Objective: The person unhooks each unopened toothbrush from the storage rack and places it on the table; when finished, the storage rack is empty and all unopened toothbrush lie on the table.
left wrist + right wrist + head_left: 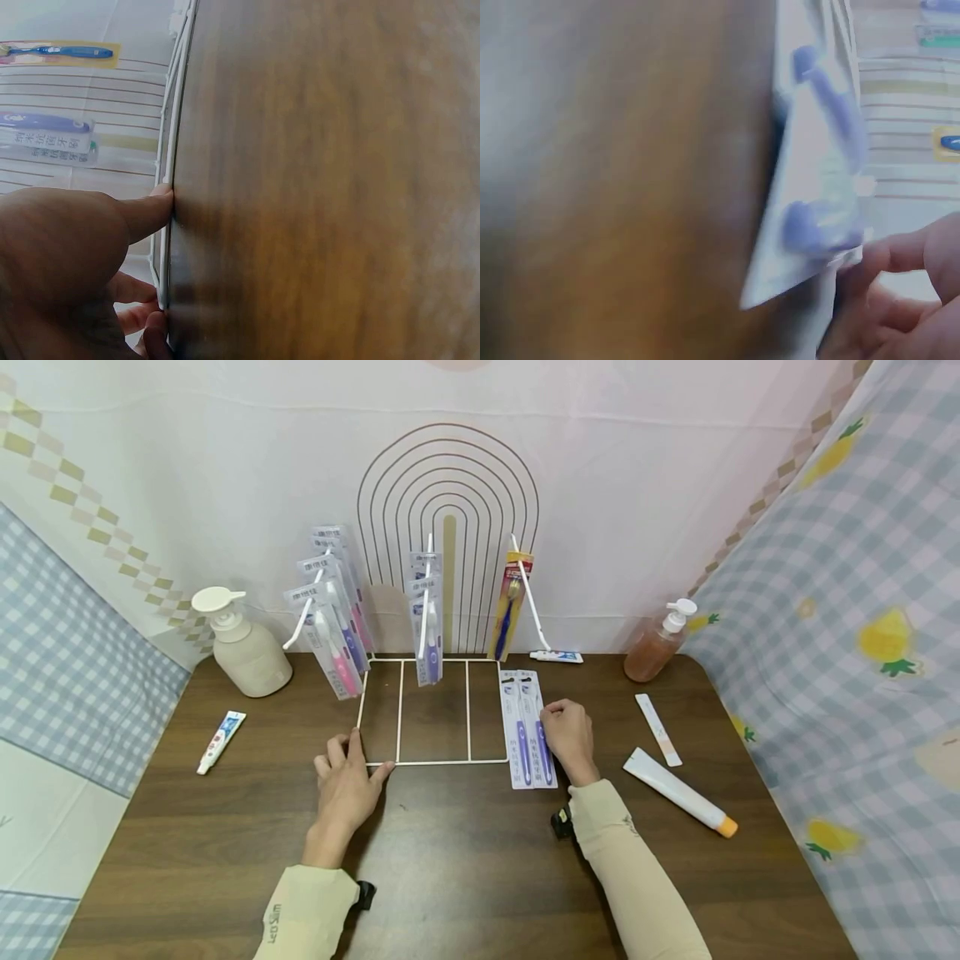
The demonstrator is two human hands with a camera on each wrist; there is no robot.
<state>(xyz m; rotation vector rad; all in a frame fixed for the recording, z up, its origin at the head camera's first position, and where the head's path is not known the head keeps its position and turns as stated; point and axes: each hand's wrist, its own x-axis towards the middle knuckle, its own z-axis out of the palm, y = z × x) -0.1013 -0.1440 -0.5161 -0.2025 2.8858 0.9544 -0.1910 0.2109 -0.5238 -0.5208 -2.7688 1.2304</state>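
A white wire display rack (434, 763) stands on the table with three prongs. My left hand (348, 789) touches its front left corner, thumb along the front wire and index finger at the side wire. In the left wrist view the thumb (146, 214) lies against the wire. My right hand (570, 735) pinches the right edge of two blister-packed purple toothbrushes (525, 731) lying side by side at the rack's right end. Close up in the right wrist view, the blurred toothbrush pack (810, 217) tilts by the curled fingers (892, 255).
Packed toothbrushes hang on the left prong (337, 643), the middle prong (426, 635) and the right prong (510, 610). Around the rack lie toothpaste tubes (222, 742) (678, 789), a small toothpaste (556, 656) and a slim white packet (658, 729). Pump bottles (251, 656) (654, 652) stand at both sides.
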